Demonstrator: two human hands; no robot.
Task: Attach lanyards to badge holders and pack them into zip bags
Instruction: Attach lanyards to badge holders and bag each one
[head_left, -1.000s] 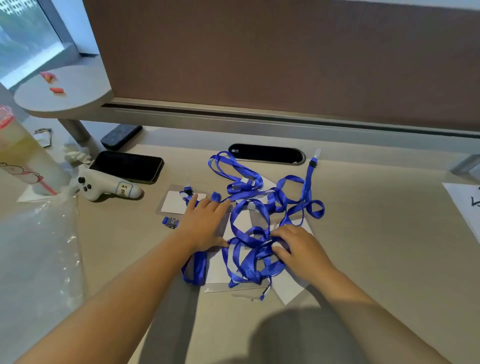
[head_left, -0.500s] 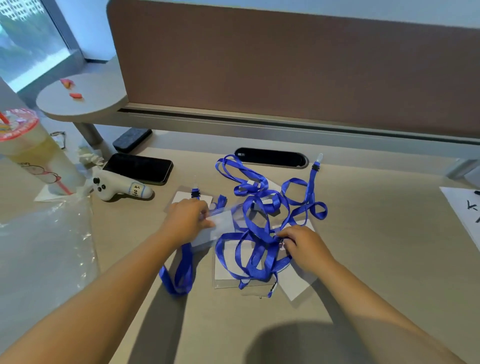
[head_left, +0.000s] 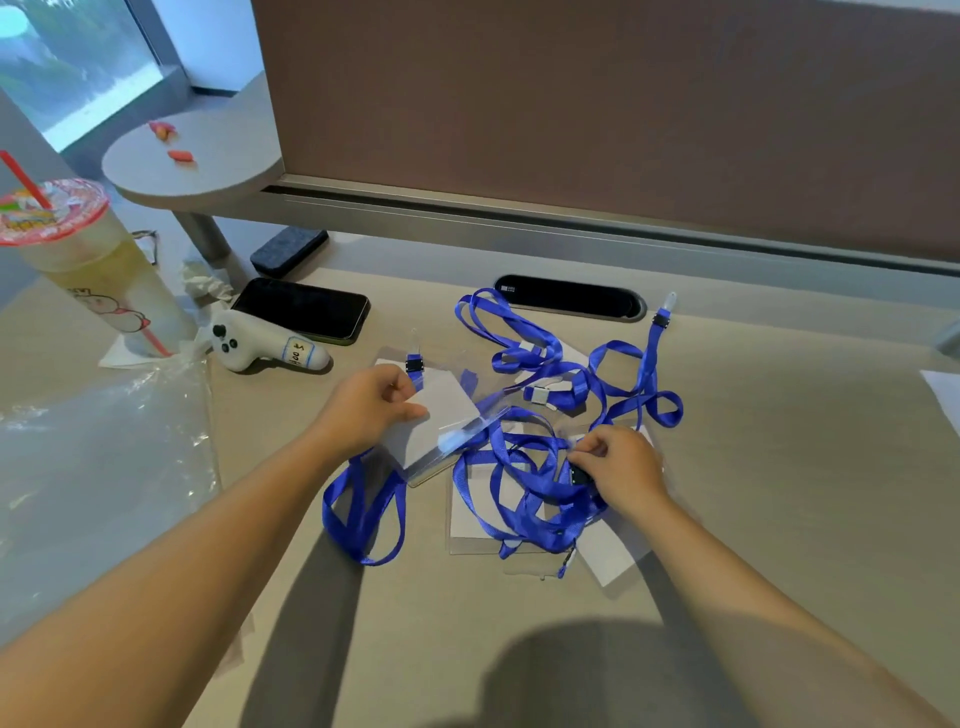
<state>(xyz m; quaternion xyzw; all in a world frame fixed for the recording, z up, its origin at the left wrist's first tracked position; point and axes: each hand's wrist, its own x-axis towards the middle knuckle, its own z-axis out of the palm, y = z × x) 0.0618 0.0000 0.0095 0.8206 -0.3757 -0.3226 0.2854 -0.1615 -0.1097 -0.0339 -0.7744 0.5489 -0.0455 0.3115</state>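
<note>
Several blue lanyards lie tangled on the beige desk, over clear badge holders with white cards. My left hand pinches a clear badge holder lifted a little off the desk. A blue lanyard loop hangs below that hand. My right hand pinches the black clip end of a lanyard in the tangle. Another lanyard clip lies at the far right of the pile.
A clear plastic bag lies at the left edge. Behind it stand a drink cup, a white controller and a black phone. A brown partition closes the back; white paper lies at the right.
My left hand has lifted a badge holder out of the pile and drawn it left. My right hand has closed on a lanyard clip. The camera has moved closer.
</note>
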